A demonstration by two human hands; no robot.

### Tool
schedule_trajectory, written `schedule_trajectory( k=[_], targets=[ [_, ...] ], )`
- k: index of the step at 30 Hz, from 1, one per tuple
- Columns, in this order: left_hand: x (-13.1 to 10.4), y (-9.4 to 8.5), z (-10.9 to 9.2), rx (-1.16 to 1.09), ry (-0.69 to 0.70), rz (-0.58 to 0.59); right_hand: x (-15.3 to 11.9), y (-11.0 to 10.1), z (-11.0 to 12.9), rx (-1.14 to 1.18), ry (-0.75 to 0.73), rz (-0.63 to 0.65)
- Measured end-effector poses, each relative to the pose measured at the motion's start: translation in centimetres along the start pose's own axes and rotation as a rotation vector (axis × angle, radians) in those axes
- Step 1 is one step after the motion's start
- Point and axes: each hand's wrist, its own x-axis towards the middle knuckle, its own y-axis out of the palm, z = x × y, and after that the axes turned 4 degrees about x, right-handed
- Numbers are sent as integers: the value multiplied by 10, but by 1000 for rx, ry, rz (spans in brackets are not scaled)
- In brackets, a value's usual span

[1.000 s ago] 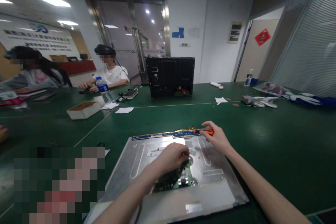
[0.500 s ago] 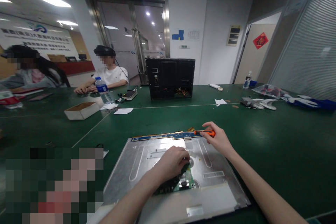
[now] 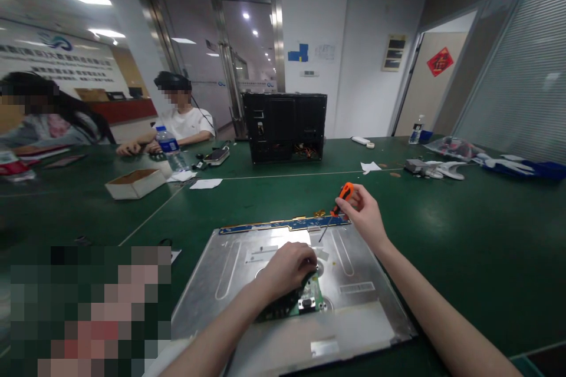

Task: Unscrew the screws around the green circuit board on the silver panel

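Note:
My right hand (image 3: pixel 363 212) is closed on an orange and black screwdriver (image 3: pixel 342 197), whose thin shaft slants down and left over the metal panel. My left hand (image 3: pixel 292 270), fingers curled, is at the upper end of a green circuit board (image 3: pixel 312 294); whatever its fingertips grip is hidden. The board lies on the silver metal panel (image 3: pixel 367 318), partly covered by the left hand and forearm. Along the panel's far edge runs a narrow blue circuit strip (image 3: pixel 265 227), with a small gold piece (image 3: pixel 319 213) beside it.
A black casing (image 3: pixel 287 126) stands upright across the green table (image 3: pixel 464 235). An open white box (image 3: pixel 135 184) and a bottle (image 3: pixel 170 147) are at the left. White gloves (image 3: pixel 444 169) lie at the right. Two people sit at the far left.
My right hand has raised the screwdriver's handle and turned it from nearly level to steeply tilted, its shaft now pointing down at the panel. My left hand has stayed at the board.

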Motion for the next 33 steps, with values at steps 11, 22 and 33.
schedule_trajectory(
  k=[11,22,33],
  targets=[
    [0,0,-1,-53,-25,-3,-30,23,-3,-348,-301,37],
    [0,2,4,-57,34,-8,-42,30,-5,-405,-569,41],
    [-1,3,5,-107,-3,2,-42,29,-1,-425,-689,46]
  ],
)
